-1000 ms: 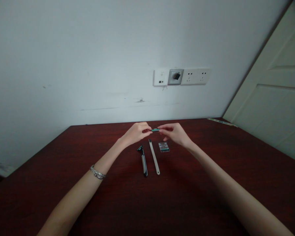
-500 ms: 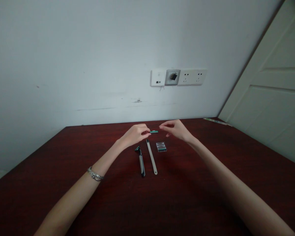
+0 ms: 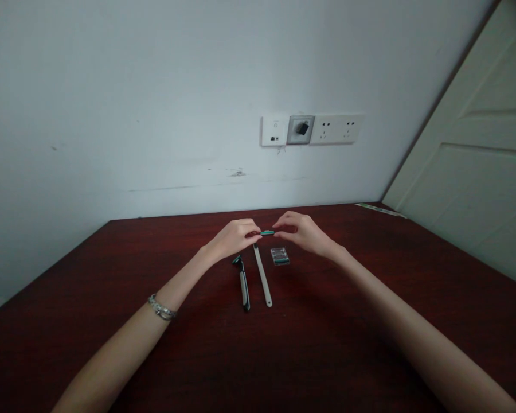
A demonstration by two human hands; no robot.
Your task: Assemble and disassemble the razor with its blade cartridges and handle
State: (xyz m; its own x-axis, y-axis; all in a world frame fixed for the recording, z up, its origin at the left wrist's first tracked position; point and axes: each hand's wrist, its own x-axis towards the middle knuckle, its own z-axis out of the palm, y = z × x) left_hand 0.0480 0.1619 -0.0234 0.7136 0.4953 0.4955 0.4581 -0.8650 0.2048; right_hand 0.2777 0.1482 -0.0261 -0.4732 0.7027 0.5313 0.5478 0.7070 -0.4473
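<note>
A thin green razor blade cartridge (image 3: pixel 267 233) is held level above the far part of the table, between my two hands. My left hand (image 3: pixel 239 236) pinches its left end between thumb and fingers. At the right end, the thumb and fingertip of my right hand (image 3: pixel 303 230) close on the cartridge. Below my left hand lies a razor (image 3: pixel 243 284) with a grey and black handle, its head pointing away from me. Next to it is a long white stick-like handle (image 3: pixel 262 275) with a dark far tip. A small clear plastic case (image 3: pixel 280 256) with green inside sits below my right hand.
The dark red wooden table (image 3: pixel 176 355) meets a white wall (image 3: pixel 155 103) at its back edge. Sockets (image 3: pixel 333 129) and a black plug (image 3: pixel 302 128) are on the wall. A patterned strip (image 3: pixel 380 210) lies at the back right, by a white door (image 3: pixel 477 189).
My right hand has moved left and its fingertips now meet the cartridge's free right end. My left hand keeps its pinch. The view has shifted slightly.
</note>
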